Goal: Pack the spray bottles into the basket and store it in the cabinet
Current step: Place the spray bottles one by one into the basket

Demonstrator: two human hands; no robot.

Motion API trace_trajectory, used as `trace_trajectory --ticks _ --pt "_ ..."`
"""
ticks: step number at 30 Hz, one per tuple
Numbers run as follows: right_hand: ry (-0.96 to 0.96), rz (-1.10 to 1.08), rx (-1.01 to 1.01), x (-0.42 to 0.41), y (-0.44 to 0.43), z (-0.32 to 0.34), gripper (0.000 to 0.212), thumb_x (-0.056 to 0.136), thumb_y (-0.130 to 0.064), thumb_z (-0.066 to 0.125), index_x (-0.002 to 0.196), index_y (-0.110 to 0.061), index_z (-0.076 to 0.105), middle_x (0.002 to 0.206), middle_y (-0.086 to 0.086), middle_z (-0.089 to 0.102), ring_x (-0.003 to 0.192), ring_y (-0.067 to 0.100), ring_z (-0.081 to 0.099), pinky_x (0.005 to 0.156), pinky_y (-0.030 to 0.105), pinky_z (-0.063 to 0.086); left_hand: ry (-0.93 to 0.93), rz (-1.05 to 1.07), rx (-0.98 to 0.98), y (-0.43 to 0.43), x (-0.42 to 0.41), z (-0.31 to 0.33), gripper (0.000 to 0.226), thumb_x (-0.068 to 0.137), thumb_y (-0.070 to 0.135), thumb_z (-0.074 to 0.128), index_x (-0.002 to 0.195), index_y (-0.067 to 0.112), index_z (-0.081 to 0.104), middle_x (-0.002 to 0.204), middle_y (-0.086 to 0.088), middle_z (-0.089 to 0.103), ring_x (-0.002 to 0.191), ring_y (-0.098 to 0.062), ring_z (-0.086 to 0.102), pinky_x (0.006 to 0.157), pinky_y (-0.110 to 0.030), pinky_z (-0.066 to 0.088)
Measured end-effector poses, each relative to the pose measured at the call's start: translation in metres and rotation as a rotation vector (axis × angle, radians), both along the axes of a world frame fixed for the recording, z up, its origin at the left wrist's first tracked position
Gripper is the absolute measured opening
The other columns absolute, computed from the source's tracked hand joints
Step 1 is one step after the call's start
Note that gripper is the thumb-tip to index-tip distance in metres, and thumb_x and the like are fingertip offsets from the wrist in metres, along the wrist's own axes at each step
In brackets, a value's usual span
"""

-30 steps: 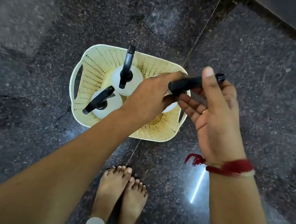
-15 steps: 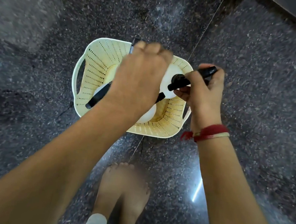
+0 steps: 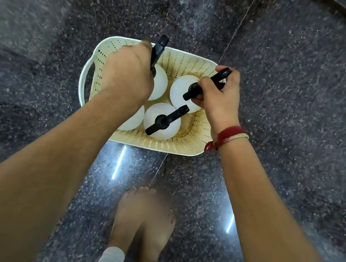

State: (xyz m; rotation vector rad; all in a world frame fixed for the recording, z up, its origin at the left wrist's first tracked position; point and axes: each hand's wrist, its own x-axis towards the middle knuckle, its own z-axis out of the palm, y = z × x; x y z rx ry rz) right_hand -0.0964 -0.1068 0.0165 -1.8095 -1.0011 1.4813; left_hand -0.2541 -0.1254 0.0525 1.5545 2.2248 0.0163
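- Head view: four white spray bottles stand in the cream basket (image 3: 161, 144) on the dark floor (image 3: 303, 104); the near-right bottle (image 3: 162, 121), earlier hidden under the left hand (image 3: 128, 76), now shows.
- Left hand seemingly clenched on the far-left bottle's nozzle (image 3: 159, 50); right hand (image 3: 221, 93) still grasps the far-right bottle's black sprayer (image 3: 204, 84), now lower inside.

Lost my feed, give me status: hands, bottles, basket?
Left hand on far-left bottle's black sprayer. Right hand gripping far-right bottle's sprayer. Four white bottles in cream basket on floor. Nothing blocking.
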Motion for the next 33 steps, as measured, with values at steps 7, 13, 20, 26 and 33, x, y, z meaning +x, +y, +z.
trace_trajectory --ticks 7,13,20,26,33 --pt "-0.064 0.053 -0.014 -0.006 0.000 0.002 0.032 0.079 -0.015 0.058 0.106 -0.021 0.043 0.098 0.021 0.067 0.082 0.033 0.070 0.079 0.052 0.057 0.024 -0.096 -0.004 -0.001 -0.006 0.002 0.018 0.094 0.006 0.049 0.111 0.011 0.054 0.087 -0.015 0.066 0.066 -0.037 0.064 0.061 -0.043 0.055" --pt "-0.152 0.122 0.026 -0.002 -0.001 0.003 0.039 0.079 -0.016 0.061 0.114 -0.016 0.044 0.093 0.006 0.062 0.093 0.030 0.066 0.082 0.052 0.056 0.056 -0.152 0.046 -0.012 -0.012 -0.007 0.023 0.094 0.016 0.055 0.116 0.011 0.053 0.094 -0.018 0.062 0.070 -0.028 0.044 0.057 -0.037 0.035" --pt "-0.313 0.236 0.155 0.006 -0.009 0.007 0.078 0.087 -0.044 0.062 0.147 -0.012 0.024 0.148 0.011 0.039 0.133 0.023 0.042 0.108 0.027 0.032 -0.115 -0.072 0.278 -0.028 -0.017 -0.001 0.060 0.089 0.028 0.060 0.143 0.014 0.036 0.132 -0.018 0.046 0.117 -0.036 0.046 0.096 -0.045 0.038" --pt "-0.379 0.062 0.110 0.020 -0.053 0.009 0.059 0.093 -0.039 0.054 0.141 -0.010 0.035 0.133 0.012 0.049 0.113 0.025 0.056 0.095 0.045 0.049 -0.111 -0.240 0.025 -0.067 0.032 0.004 0.068 0.089 0.049 0.053 0.141 0.013 0.028 0.120 -0.016 0.054 0.099 -0.029 0.060 0.075 -0.038 0.052" --pt "-0.763 0.286 0.275 0.034 -0.074 -0.008 0.062 0.084 -0.028 0.065 0.137 -0.012 0.038 0.126 0.012 0.043 0.106 0.034 0.055 0.086 0.038 0.046 -0.033 -0.075 -0.048 -0.077 0.056 -0.032 0.032 0.098 0.037 0.046 0.099 0.005 0.053 0.090 -0.018 0.067 0.081 -0.040 0.065 0.058 -0.035 0.034"
